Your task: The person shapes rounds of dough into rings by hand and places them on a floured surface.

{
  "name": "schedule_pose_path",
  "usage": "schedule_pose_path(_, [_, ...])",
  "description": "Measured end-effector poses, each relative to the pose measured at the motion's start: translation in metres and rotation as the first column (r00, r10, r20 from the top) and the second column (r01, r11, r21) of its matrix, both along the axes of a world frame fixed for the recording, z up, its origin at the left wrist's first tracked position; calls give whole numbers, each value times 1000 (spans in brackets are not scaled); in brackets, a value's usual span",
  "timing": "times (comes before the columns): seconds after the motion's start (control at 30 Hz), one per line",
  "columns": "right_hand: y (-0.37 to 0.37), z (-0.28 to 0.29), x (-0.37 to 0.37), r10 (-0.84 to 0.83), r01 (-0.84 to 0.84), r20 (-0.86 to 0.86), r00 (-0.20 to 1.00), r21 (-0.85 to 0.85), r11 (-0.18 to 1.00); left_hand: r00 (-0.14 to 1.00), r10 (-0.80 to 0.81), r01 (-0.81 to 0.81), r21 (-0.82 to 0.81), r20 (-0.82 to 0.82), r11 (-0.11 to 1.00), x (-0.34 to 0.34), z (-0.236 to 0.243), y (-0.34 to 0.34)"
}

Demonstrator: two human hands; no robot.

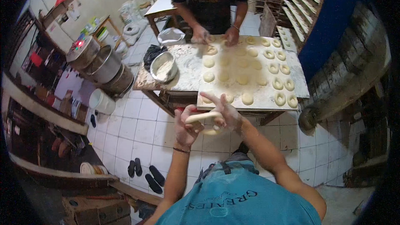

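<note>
A pale dough ring (199, 117) is stretched between my two hands, in the air just off the table's near edge. My left hand (185, 130) has its fingers curled through the left side of the ring. On the ring's right side, my right hand (230, 114) grips it, with some fingers stretched out to the left. Beyond lies a floured board (266, 106) bearing rows of dough. Round dough discs (247, 98) fill its left and middle, while dough rings (280, 98) line the right side. Flour dusts both my hands.
Across the table, a co-worker's hands (201, 34) work at the board's far edge. A metal bowl of flour (154, 70) stands left, beside a black plastic bag (152, 54). Racks of trays (304, 0) rise at the back right. Dark slippers (155, 179) lie on the tiled floor.
</note>
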State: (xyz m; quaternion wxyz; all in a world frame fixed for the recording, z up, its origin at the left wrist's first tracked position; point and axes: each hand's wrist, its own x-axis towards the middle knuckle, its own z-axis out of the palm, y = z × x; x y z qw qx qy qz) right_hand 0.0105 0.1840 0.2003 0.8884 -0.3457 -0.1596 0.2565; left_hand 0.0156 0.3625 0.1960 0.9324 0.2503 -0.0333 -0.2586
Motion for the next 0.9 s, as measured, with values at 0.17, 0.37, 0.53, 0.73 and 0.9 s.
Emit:
schedule_pose_path(0.17, [20, -65, 8, -848, 863, -332, 413, -156, 481, 810, 403, -443, 5, -425, 896, 8, -45, -97])
schedule_pose_path(0.37, [-44, -59, -27, -689, 796, -568, 450, -94, 598, 748, -32, -44, -97, -663, 994, 14, -120, -112])
schedule_pose_path(0.53, [-128, -58, -54, -480, 549, -558, 677, -51, 834, 575, -749, 489, -595, -331, 638, -13, -87, -152])
schedule_pose_path(0.73, [-202, -105, -61, -605, 538, -565, 561, -306, 785, 760, -523, 649, 493, -385, 580, 56, -104, -248])
schedule_pose_path(0.9, [-258, -167, -5, -829, 545, 11, 559, -758, 358, 851, -506, 88, 911, 141, 402, 78, -160, -305])
